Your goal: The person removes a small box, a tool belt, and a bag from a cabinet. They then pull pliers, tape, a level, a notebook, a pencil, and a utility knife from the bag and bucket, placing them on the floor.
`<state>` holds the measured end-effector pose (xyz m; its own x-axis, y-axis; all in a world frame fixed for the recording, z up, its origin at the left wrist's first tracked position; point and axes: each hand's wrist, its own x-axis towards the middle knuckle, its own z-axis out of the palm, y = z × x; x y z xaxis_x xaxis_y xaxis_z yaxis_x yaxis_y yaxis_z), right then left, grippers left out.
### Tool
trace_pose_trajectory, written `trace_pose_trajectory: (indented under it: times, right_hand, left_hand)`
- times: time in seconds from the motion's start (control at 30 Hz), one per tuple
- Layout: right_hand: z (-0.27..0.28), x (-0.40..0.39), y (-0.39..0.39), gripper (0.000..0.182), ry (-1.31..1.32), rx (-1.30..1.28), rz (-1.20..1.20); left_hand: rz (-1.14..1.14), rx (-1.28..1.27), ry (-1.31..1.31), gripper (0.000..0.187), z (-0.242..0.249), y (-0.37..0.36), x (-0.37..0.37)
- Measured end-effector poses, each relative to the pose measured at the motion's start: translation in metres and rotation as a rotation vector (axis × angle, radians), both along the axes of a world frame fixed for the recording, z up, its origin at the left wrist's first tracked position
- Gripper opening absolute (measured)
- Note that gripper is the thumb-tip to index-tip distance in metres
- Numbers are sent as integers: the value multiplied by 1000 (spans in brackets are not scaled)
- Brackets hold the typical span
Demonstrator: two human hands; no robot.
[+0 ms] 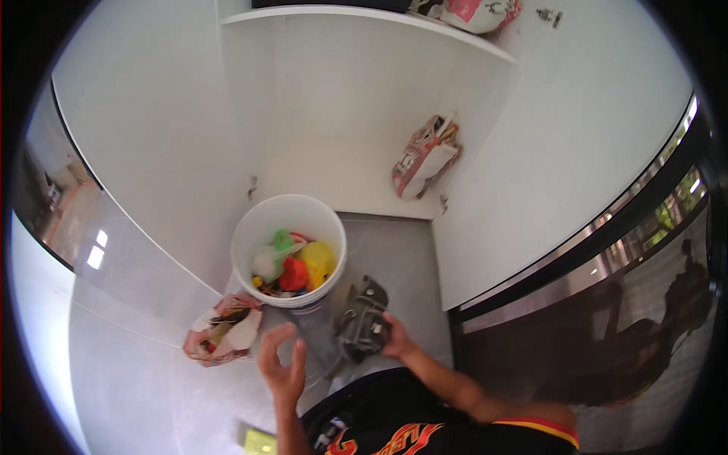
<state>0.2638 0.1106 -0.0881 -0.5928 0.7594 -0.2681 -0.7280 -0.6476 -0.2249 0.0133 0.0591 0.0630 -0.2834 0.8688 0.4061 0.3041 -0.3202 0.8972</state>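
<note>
My right hand (396, 338) grips the right side of a dark grey-brown bag (362, 322) with straps and metal buckles. It is over the floor, in front of my body; whether it rests on anything is hidden. My left hand (282, 365) is raised to the left of the bag, thumb and fingers curved apart with nothing between them. Just beyond my hands stands a white bucket (250, 227) holding red, yellow and green plastic bags and small items. Left of my left hand, a red-and-white sack (208, 341) lies on the floor with long things in its mouth.
An open white cabinet (326, 91) stands ahead, a door on each side. Inside, at the right, another red-and-white sack (427, 161) leans, filled with things. The upper shelf (364, 17) carries more items. A yellow-green object (259, 442) lies at the bottom.
</note>
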Motion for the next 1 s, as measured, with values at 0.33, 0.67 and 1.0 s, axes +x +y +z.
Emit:
trace_pose_trajectory:
  times: [0.33,0.67,1.0]
  right_hand:
    - [-7,2,0,50,-60,20,-24]
    - [-9,1,0,54,-50,44,-21]
    - [-5,-2,0,55,-91,38,-29]
  left_hand:
    - [-1343,473,-1163,31,209,-12,38]
    - [-1458,436,-1329,34,193,-10,36]
    - [-1487,92,-1358,29,174,-21,8]
